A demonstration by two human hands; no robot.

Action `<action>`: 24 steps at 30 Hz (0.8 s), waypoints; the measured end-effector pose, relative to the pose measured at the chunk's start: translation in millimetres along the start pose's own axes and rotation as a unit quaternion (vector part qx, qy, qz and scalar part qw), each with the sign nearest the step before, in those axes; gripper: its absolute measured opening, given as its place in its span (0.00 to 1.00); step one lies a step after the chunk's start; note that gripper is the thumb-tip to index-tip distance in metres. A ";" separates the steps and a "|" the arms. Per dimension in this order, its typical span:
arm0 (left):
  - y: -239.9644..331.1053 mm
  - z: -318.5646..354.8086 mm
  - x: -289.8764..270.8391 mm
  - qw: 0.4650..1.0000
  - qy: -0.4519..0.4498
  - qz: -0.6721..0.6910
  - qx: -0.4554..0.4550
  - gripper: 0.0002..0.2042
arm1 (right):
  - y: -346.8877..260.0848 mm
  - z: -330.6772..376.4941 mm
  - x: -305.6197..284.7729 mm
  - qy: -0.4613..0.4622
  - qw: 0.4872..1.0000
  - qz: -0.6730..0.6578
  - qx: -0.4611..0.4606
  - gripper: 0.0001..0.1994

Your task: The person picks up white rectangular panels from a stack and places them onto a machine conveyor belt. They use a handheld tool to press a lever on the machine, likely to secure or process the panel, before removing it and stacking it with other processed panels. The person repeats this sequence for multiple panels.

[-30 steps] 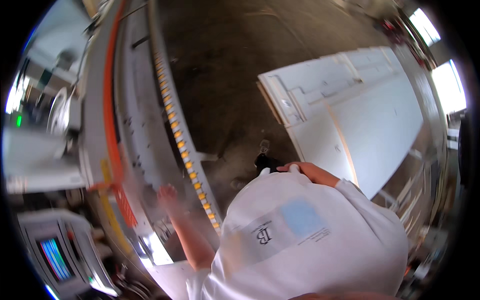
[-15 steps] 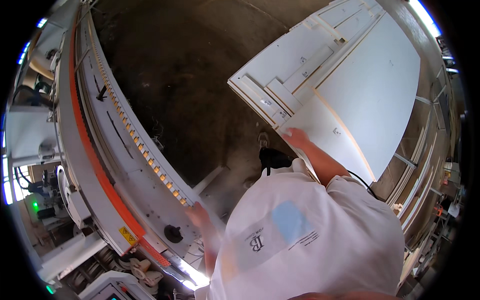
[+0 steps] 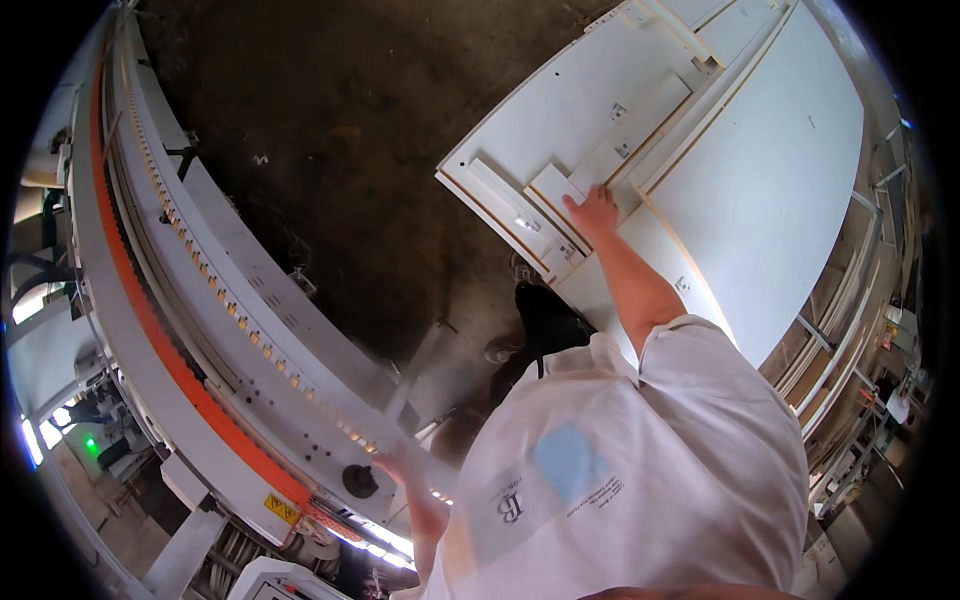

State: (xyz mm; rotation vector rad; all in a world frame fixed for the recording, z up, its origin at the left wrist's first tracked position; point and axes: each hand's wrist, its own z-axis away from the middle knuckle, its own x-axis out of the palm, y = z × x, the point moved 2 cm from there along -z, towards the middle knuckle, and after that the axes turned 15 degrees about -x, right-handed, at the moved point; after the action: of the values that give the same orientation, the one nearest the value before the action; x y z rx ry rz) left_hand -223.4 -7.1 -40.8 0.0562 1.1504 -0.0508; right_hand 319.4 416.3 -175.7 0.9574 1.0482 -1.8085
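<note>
My right hand (image 3: 595, 213) reaches over the stacked white panels (image 3: 560, 110), its thumb and fingers apart. It rests at the end of a short white board (image 3: 558, 187), beside a longer narrow strip (image 3: 640, 135). A large white panel (image 3: 770, 190) with a tan edge lies to the right of that hand. At the lower left, my left hand (image 3: 403, 470) is at the inner edge of a long grey machine (image 3: 300, 380), close to its row of yellowish rollers (image 3: 240, 322). Blur hides how its fingers are set.
An orange-red strip (image 3: 190, 370) runs along the machine, with a black round knob (image 3: 359, 481) near my left hand. Dark floor (image 3: 330, 180) separates machine and panels. Long strips stand in a rack (image 3: 835, 320) at the far right.
My right hand has moved up and forward from the stack's near edge onto the small boards. My left hand stays by the machine edge, slightly lower in view. The view has shifted.
</note>
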 end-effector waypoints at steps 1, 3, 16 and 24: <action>-0.7 -2.1 1.8 1.000 0.003 -0.002 -0.002 0.39 | -6.8 -3.4 2.9 -0.003 1.000 0.030 -0.004 0.42; -3.5 -3.4 2.8 1.000 0.010 -0.005 0.004 0.39 | -17.4 -16.4 9.6 0.010 0.999 0.027 -0.031 0.41; -23.7 -25.1 10.8 1.000 0.009 0.007 0.005 0.41 | -62.1 -140.5 -78.4 -0.053 0.937 0.224 -0.262 0.49; -28.1 -21.8 11.1 0.996 0.014 0.093 -0.003 0.36 | -78.7 -165.5 -85.2 -0.112 0.880 0.310 -0.342 0.48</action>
State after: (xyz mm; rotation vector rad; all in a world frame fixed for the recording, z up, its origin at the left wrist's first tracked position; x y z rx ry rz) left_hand -240.7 -33.7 -60.2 0.1594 1.1692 0.1192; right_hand 314.4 614.8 -138.1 0.5298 0.9771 -0.8822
